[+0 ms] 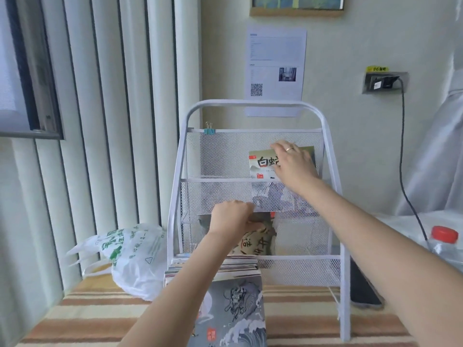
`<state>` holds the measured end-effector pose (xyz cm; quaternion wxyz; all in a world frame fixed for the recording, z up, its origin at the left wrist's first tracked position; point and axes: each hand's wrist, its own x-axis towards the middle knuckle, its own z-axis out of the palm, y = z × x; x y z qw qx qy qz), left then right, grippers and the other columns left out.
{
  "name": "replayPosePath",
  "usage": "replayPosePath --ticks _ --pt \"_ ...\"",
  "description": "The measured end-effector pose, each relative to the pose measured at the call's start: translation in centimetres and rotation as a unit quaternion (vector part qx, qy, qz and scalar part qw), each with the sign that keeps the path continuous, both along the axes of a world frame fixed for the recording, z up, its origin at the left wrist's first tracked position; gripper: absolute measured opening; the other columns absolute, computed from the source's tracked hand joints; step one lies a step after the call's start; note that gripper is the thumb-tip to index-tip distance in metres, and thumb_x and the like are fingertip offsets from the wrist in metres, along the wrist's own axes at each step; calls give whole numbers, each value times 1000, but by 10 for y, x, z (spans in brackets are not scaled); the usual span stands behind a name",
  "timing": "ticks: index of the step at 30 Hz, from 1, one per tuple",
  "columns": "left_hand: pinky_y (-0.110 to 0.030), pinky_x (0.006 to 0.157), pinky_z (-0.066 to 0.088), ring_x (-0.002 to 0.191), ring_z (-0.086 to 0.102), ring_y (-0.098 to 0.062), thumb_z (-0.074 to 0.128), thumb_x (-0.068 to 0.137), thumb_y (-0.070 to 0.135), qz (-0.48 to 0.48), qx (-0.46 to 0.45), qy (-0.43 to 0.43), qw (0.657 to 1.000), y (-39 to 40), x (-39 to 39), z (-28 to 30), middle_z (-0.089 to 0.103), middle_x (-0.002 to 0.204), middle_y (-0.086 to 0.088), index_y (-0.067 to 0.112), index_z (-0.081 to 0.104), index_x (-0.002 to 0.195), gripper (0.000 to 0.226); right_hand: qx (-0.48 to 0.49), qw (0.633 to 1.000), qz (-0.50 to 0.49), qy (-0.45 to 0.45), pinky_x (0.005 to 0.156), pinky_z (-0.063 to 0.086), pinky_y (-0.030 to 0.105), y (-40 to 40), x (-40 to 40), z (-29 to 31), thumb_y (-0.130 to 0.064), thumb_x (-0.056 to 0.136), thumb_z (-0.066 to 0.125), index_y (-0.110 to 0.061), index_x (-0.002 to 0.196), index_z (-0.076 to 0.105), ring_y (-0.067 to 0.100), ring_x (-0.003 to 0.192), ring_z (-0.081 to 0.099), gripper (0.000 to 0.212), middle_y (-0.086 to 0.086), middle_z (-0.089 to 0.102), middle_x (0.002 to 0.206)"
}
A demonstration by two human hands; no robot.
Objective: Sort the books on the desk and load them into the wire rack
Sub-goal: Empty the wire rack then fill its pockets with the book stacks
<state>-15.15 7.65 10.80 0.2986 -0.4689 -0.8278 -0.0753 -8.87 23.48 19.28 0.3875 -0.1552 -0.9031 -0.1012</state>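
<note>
The right fingers (280, 149) lie fairly straight and spread over the top edge of a green book (260, 162), pressing it back against the mesh of the rack (330, 161)'s upper pocket; whether the thumb pinches it cannot be told. Below and to their left, the left hand (230, 216) curls round the top of a tan book (263, 236), holding it upright in front of the lower pockets. Seating the green book probably wants a push straight down until it rests on the pocket floor, with the tan one kept steady meanwhile. The covers look thin, glossy and bendy; the rack is white tube with fine, stiff mesh. Nearer the person than the left hand sits a stack (240, 265) of flat books, a grey book (233, 311) leaning on it, all on the striped desk (300, 321). A crinkly bag (135, 259) lies left.
</note>
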Motion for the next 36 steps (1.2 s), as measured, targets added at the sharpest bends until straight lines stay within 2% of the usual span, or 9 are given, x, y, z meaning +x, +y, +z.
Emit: replayPosePath --ticks 6,12,16,19,23,27,30,33,36 --pt "-30 59 35 78 60 -26 52 84 63 9 12 13 1000 0 2 -2 63 84 -4 19 37 77 47 -3 1000 -13 21 99 35 40 -1 -2 0 -37 85 63 -14 127 46 25 119 43 51 5 48 130" --pt "-29 57 33 77 61 -27 50 85 63 16 8 17 1000 -3 4 -4 64 83 -4 20 37 79 45 57 995 -72 48 104 24 44 -12 7 6 -46 77 69 -13 115 48 28 113 40 55 10 48 121" --pt "-29 55 32 78 63 -26 43 92 57 16 11 22 1000 -6 13 -14 65 88 -3 18 47 89 39 9 999 -20 46 103 27 43 -24 21 0 -34 84 66 -13 111 44 27 91 61 40 6 68 94" --pt "-30 58 35 83 65 -29 43 95 51 22 20 5 1000 -15 21 -10 68 88 -5 20 58 96 35 11 997 22 79 93 28 40 -34 37 -2 -16 88 60 -19 105 51 26 89 58 19 2 67 90" --pt "-29 56 36 73 63 -28 45 95 49 30 149 -36 988 -44 37 22 64 75 -3 22 61 90 32 34 983 56 169 91 26 40 -61 66 7 -1 82 56 -16 98 59 30 91 53 22 7 62 89" --pt "-27 49 40 57 59 -25 53 86 46 18 291 -168 942 -88 61 67 60 62 -1 16 61 78 33 79 963 106 234 87 23 36 -97 112 15 -4 81 56 -7 93 62 32 81 53 14 9 61 78" --pt "-32 53 54 58 66 -20 71 80 38 -107 387 -324 856 -135 81 77 70 68 -2 22 65 77 17 99 958 126 239 87 23 35 -120 152 18 -4 80 54 -5 91 62 32 83 53 14 9 63 76" --pt "-21 47 54 52 67 -5 76 75 34 -129 427 -393 804 -172 101 64 70 60 7 23 63 76 18 81 957 130 245 82 21 32 -136 189 20 -8 80 57 -8 103 58 30 89 51 22 7 63 79" --pt "-24 47 56 54 69 -10 76 77 32 -110 439 -463 762 -191 118 33 71 60 6 20 64 76 17 77 956 146 243 75 16 28 -150 217 18 -20 81 55 -19 115 48 27 91 49 34 2 63 83"
